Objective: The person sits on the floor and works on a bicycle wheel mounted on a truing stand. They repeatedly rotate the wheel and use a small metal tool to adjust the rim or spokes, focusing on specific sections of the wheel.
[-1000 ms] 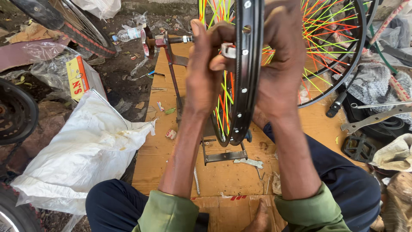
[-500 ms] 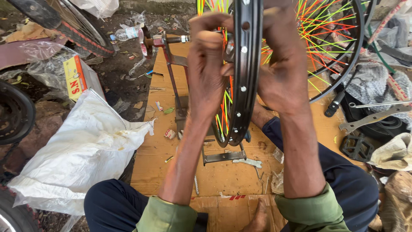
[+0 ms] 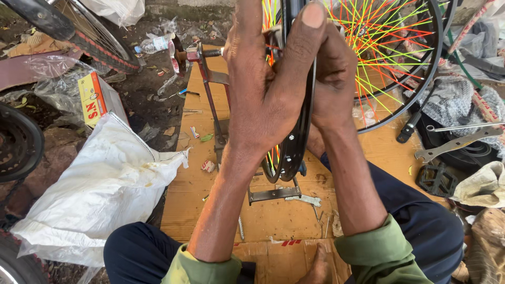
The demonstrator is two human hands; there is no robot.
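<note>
Seemingly, both hands, left (image 3: 263, 100) and right (image 3: 331, 79), wrapped tight grips around a black wheel rim (image 3: 297, 142); fingers risked being pinched among the coloured spokes (image 3: 384, 47).

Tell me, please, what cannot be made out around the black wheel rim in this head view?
- Black wheel rim: top cut off by the frame edge.
- Right hand: fingers hidden behind the rim and left hand.
- Rim stand: partly hidden behind the forearms.

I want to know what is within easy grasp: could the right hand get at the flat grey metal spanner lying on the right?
Probably yes: the right hand grips the black wheel rim, but nothing blocks the flat grey metal spanner beside the knee.
</note>
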